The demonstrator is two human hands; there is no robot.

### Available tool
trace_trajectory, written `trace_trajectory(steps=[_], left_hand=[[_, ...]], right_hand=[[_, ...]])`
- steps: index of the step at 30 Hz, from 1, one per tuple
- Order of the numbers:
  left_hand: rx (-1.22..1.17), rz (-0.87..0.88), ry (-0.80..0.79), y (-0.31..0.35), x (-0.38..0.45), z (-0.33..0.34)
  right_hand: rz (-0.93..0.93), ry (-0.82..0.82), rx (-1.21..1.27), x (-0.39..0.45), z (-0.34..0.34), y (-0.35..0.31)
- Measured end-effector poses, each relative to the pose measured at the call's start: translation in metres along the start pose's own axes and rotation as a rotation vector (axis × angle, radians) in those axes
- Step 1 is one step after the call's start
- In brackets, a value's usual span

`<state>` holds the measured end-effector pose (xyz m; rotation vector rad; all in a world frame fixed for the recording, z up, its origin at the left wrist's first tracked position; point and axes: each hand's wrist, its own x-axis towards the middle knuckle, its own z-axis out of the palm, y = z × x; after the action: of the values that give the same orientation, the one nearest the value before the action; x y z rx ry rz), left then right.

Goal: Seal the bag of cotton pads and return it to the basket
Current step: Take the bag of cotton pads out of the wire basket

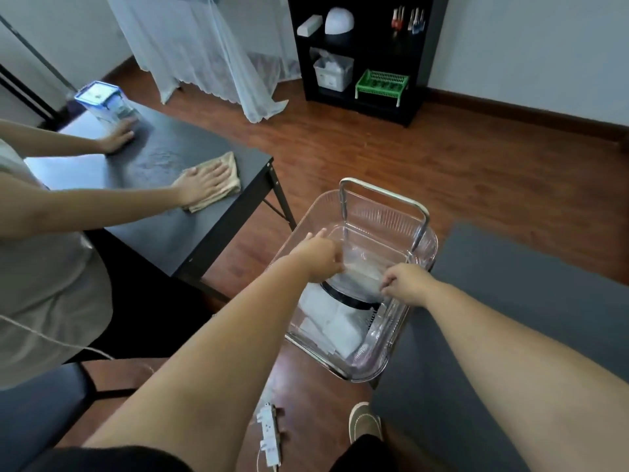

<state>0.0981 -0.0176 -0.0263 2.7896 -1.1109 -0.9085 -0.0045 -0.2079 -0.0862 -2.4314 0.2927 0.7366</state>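
- The left hand [318, 258] is over the clear basket [422, 267]; its thumb and fingers pinch the left end of the top edge of the bag of cotton pads [357, 279], and the index finger points out over the left rim.
- The right hand [406, 284] has the fingers curled tightly, and it pinches the right end of the same top edge.
- The bag is of thin, shiny, half-transparent plastic, pale and soft, and it is stretched flat between the two hands. It is inside the basket, about the middle, above a dark round object [347, 298] with a black rim.
- The basket is of clear hard plastic with fine ribs along the walls and rounded corners; a metal handle [384, 199] of smooth tube stands upright over its far half.
- White flat packs [332, 321] lie in the near part of the basket, against the near-left wall.
- The basket stands on a wooden floor [374, 148] with reddish planks, beside the corner of a black table [170, 233].
- On the table, another person presses one hand on a folded beige cloth [218, 185], near the far edge.
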Motion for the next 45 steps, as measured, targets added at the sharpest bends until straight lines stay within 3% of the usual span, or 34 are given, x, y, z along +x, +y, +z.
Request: trace_trajectory(steps=[12, 18, 23, 25, 27, 30, 32, 35, 39, 42, 45], left_hand=[[-0.23, -0.11, 0.327, -0.008, -0.079, -0.052], [-0.417, -0.038, 0.512, 0.059, -0.109, -0.067], [-0.586, 0.1, 0.55, 0.148, -0.107, -0.064], [-0.681, 0.118, 0.536, 0.179, -0.102, -0.061], [-0.748, 0.119, 0.54, 0.203, -0.097, -0.057], [-0.842, 0.066, 0.607, 0.24, -0.091, -0.046], [-0.929, 0.038, 0.646, 0.266, -0.089, -0.038], [-1.051, 0.039, 0.659, 0.3, -0.085, -0.025], [-1.144, 0.052, 0.656, 0.339, -0.086, -0.015], [-1.045, 0.008, 0.729, 0.356, -0.09, -0.01], [-0.758, -0.06, 0.998, 0.358, -0.098, -0.013]], right_hand=[[-0.374, 0.324, 0.057, -0.059, -0.067, -0.04], [-0.517, 0.466, 0.109, -0.117, -0.118, -0.039], [-0.605, 0.528, 0.105, -0.169, -0.143, -0.015], [-0.578, 0.589, 0.135, -0.191, -0.147, 0.003], [-0.5, 0.761, 0.165, -0.211, -0.147, 0.026], [-0.264, 0.984, 0.348, -0.242, -0.135, 0.064], [-0.098, 0.929, 0.556, -0.259, -0.121, 0.085], [0.082, 0.668, 0.871, -0.272, -0.106, 0.101], [0.057, 0.377, 1.26, -0.287, -0.104, 0.112], [0.016, 0.37, 1.409, -0.295, -0.107, 0.123], [-0.026, 0.383, 1.451, -0.307, -0.116, 0.133]])
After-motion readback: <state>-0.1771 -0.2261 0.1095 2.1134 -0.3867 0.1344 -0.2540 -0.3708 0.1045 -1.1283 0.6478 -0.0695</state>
